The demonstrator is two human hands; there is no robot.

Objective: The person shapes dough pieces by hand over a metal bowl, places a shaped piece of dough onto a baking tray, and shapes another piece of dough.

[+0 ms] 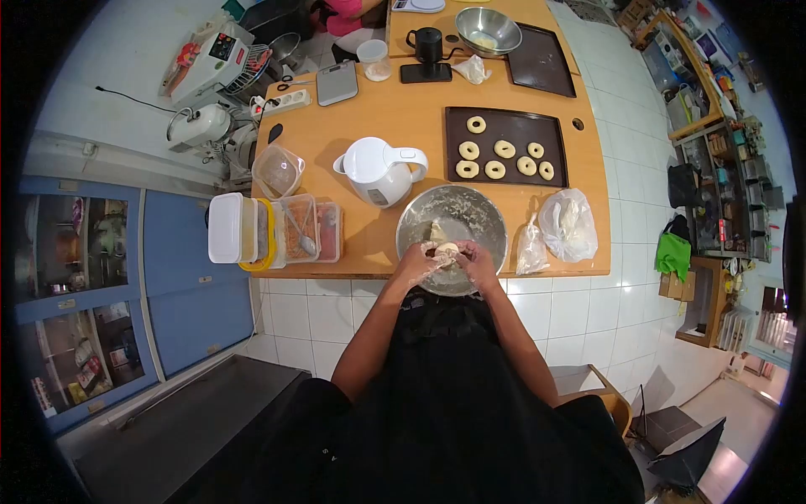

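Observation:
Over a large metal bowl [481, 206] at the table's front edge, my left hand [420, 262] and my right hand [478, 265] pinch a small round piece of dough [447, 249] between their fingertips. Both hands are dusted with flour. Inside the bowl, a lump of dough [437, 232] lies just beyond my left fingers, and floury residue coats the wall. Behind the bowl to the right, a dark baking tray [547, 134] bears several dough rings [505, 149]. Whether the held piece has a hole is too small to tell.
Left of the bowl stand a white electric kettle [375, 172] and several plastic containers [300, 223]. Two plastic bags [568, 220] [532, 248] lie to the right. Farther back are a scale [337, 83], a black kettle [428, 44], another metal bowl [488, 31] and a person [348, 15].

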